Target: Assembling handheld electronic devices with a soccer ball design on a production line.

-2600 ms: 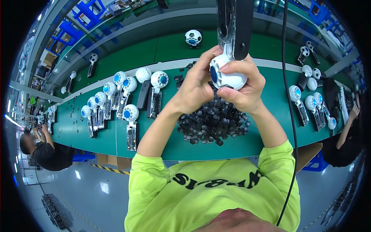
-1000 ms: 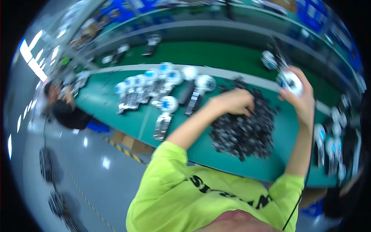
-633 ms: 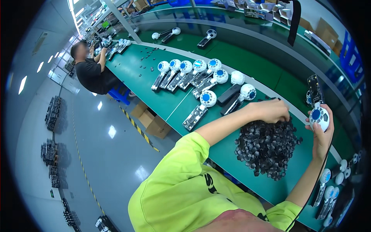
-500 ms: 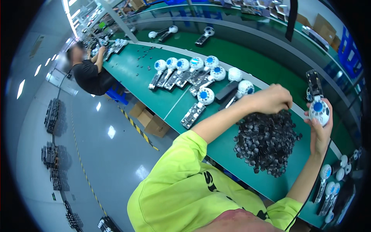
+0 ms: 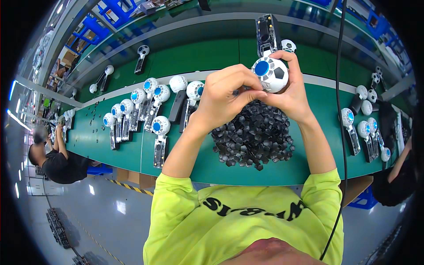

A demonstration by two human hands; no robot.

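Observation:
My right hand (image 5: 295, 90) grips a soccer-ball-patterned device (image 5: 274, 76) above the green table: a white ball head with black pentagon patches and a blue disc, on a dark handle with exposed parts pointing away from me. The fingers of my left hand (image 5: 227, 95) are pinched together against the lower left of the ball; whatever they hold is hidden. Beneath both hands lies a heap of small black pentagon pieces (image 5: 251, 139). Left of it, several similar devices lie in a row, one device (image 5: 160, 139) nearer to me.
More ball-headed devices (image 5: 351, 128) lie at the right. A green conveyor belt (image 5: 190, 55) runs along the far side, with a device (image 5: 141, 57) on it. A black cable (image 5: 339, 88) hangs at right. A person (image 5: 57, 154) works far left; another person's arm (image 5: 399, 161) shows far right.
My left hand has moved from over the black pieces to the ball. My right hand has brought the device in to meet it. The view has turned right.

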